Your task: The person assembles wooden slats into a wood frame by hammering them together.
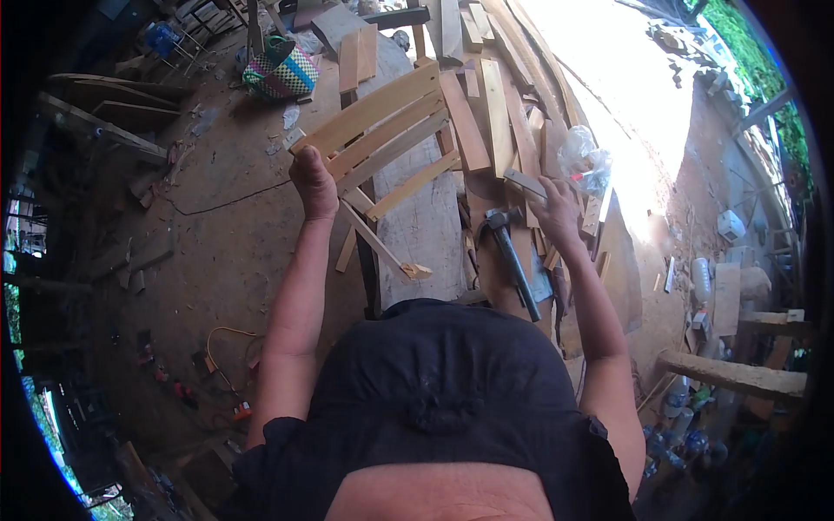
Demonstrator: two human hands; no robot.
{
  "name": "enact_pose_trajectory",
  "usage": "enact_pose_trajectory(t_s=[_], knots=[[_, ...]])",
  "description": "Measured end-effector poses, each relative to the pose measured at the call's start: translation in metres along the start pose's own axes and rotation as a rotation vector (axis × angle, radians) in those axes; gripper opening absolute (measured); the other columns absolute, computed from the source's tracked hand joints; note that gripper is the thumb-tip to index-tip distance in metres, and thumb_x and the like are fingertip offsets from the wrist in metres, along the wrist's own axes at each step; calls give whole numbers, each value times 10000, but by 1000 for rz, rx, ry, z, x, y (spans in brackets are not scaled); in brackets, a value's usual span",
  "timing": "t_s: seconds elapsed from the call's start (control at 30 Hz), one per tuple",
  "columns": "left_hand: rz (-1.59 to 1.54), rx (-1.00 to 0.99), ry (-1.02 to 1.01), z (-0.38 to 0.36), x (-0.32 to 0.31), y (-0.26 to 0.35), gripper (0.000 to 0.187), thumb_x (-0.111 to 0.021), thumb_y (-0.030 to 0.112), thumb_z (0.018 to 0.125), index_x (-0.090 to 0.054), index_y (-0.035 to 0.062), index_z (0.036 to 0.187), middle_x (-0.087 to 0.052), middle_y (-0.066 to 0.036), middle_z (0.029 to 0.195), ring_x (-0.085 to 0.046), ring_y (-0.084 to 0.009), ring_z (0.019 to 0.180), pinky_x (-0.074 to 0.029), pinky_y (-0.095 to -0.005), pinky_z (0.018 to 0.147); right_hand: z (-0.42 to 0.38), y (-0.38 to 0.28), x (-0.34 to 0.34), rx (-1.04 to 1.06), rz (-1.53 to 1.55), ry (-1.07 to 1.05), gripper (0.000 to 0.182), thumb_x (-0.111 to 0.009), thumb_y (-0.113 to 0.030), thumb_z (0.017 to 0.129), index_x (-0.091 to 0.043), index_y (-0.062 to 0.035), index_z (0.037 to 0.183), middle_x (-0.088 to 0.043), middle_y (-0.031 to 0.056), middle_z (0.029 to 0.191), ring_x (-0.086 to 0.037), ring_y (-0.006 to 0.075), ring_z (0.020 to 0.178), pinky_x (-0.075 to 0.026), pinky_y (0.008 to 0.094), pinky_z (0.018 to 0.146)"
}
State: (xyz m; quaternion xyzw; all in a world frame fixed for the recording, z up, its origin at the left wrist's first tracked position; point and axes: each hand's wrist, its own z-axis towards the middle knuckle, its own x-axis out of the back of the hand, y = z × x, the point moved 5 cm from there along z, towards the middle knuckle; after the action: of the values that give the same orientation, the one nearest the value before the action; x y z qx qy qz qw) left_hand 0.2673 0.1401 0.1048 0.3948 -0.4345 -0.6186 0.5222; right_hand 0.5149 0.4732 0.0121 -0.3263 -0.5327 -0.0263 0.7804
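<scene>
My left hand (314,181) is closed on the near left corner of a slatted wooden frame (382,113), which is tilted above a long wooden plank (419,226). To the right, my right hand (559,208) grips a short wooden piece (525,183) between thumb and fingers. Just below that hand, a hammer (512,256) with a blue-grey handle lies on boards. One thin leg of the frame reaches down toward my body, with a small wooden block (415,271) at its end.
Loose boards (497,117) lie beyond my right hand, beside a clear plastic bag (584,161). A checkered basket (282,69) stands at the upper left. A wooden beam (734,375) juts in at the right, near plastic bottles (677,397). An orange cord (211,347) lies at lower left.
</scene>
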Motion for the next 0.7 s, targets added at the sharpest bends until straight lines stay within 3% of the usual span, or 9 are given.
enact_pose_trajectory(t_s=[0.07,0.1,0.17,0.23,0.3,0.37,0.4,0.57,0.7], knots=[[-46,-29,71,0,1,0,716,-466,674,824,-571,-32,887,-592,-84,754,-600,-150,672,-513,-303,596,-15,-25,5,29,84,-18,489,-674,-187,737,-545,-103,1202,-530,136,1138,-509,335,1066,-412,408,906],[-42,-33,78,1,4,-4,716,-466,674,824,-571,-32,887,-592,-84,754,-600,-150,672,-513,-303,596,-24,-35,4,48,161,-38,485,-678,-172,733,-548,-90,1193,-533,135,1128,-527,327,1045,-427,396,887],[-58,34,-13,6,6,-15,832,-520,740,732,-473,-1,1109,-534,-68,835,-588,-155,731,-541,-320,531,-43,-48,-7,-15,393,-143,458,-685,-171,728,-566,-65,1157,-537,139,1105,-569,299,957,-461,370,823],[-78,35,18,6,6,-13,825,-527,739,728,-480,5,1104,-532,-66,839,-587,-152,731,-540,-320,534,-62,-63,-18,-49,531,-318,376,-671,-172,780,-581,-25,1114,-552,106,1029,-585,217,841,-469,312,739],[-93,26,64,7,7,-11,818,-535,738,724,-487,12,1098,-530,-64,844,-586,-149,731,-540,-320,538,-79,-76,-27,6,619,-365,355,-667,-172,801,-583,-1,1100,-566,94,965,-582,186,808,-464,291,715],[-99,53,53,10,3,-9,711,-515,697,783,-566,3,931,-545,-43,787,-556,-133,737,-482,-275,645,-94,-72,-43,-45,668,-422,351,-669,-172,802,-585,7,1092,-570,96,935,-582,180,795,-465,290,709],[-93,49,68,11,4,-6,711,-515,697,783,-566,3,931,-545,-43,787,-556,-133,737,-482,-275,645,-101,-70,-50,-125,705,-460,348,-671,-172,804,-587,16,1084,-575,98,905,-581,174,782,-465,290,702],[-132,147,1,11,1,2,729,-534,725,746,-572,22,939,-539,-30,791,-541,-112,719,-483,-279,647,-119,-66,-54,-133,734,-440,319,-664,-159,803,-592,9,1065,-584,106,888,-580,181,765,-464,292,682],[-149,112,7,8,1,-1,738,-538,727,741,-570,23,962,-536,-28,803,-543,-109,740,-487,-279,652,-127,-59,-34,-69,425,-284,347,-667,-142,772,-578,-28,1088,-573,131,932,-576,264,812,-464,361,721]])
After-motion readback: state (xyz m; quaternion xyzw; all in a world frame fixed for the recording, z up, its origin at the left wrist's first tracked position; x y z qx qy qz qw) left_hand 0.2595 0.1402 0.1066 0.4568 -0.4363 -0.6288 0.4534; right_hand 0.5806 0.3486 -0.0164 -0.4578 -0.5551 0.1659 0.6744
